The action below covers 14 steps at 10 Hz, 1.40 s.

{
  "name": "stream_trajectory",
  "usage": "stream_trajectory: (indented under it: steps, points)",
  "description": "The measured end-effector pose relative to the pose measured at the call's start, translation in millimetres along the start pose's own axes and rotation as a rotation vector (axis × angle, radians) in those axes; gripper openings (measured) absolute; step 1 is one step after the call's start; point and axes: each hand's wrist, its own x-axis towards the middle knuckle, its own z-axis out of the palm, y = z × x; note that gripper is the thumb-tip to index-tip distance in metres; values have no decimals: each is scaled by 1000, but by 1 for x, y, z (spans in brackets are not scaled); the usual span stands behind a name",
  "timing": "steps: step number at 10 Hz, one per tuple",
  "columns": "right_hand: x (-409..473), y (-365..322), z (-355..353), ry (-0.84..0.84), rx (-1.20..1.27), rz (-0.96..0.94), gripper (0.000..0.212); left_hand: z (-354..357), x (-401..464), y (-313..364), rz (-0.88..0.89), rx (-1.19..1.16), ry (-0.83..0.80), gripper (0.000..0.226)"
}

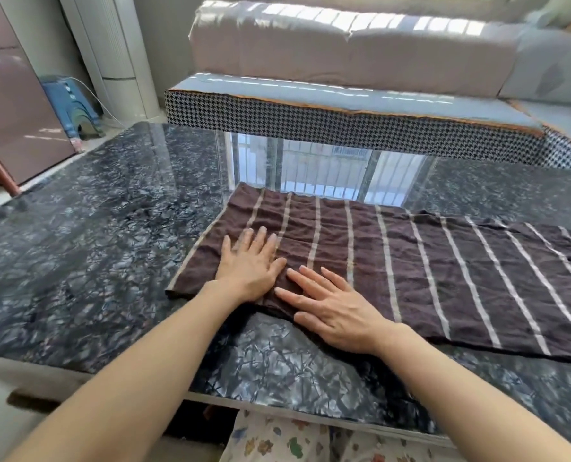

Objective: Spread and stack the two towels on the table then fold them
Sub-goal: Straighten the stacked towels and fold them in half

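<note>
A dark brown towel with thin pale stripes point(427, 271) lies spread flat on the glossy black marbled table point(94, 235), running from the middle off toward the right edge of the view. A second towel edge seems to show beneath it along the far right side, but I cannot tell for sure. My left hand point(250, 265) rests flat with straight fingers on the towel's left end. My right hand point(330, 308) lies flat beside it on the towel's near edge, fingers pointing left.
A sofa with a houndstooth-edged seat point(344, 125) stands right behind the table. A blue plastic stool point(70, 105) and a white column-shaped unit point(117, 55) are on the floor at the far left. A wooden chair leg point(0, 171) shows at the left edge.
</note>
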Motion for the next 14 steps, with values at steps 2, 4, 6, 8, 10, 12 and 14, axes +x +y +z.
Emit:
stream_trajectory:
  steps: [2, 4, 6, 8, 10, 12, 14]
  points:
    - [0, -6, -3, -92, -75, -69, 57, 2, -17, -43, -273, -49, 32, 63]
    - [5, -6, -11, -5, 205, -81, 76, -12, -13, -18, -56, 79, 278, 58]
    - [45, 42, -27, 616, 240, 401, 27, -25, 39, 33, 154, -273, 325, 28]
    - [53, 70, -8, 292, 120, 592, 48, -2, 62, 9, 92, -134, 221, 46]
    - [54, 73, -8, 99, 102, 608, 56, -8, 72, -51, -157, -38, 65, 62]
    - [56, 72, -6, 105, 79, 615, 57, -24, 82, -48, -172, 103, 182, 58]
    - [55, 72, -9, 99, 89, 614, 57, -19, 121, -14, -5, -102, 77, 58]
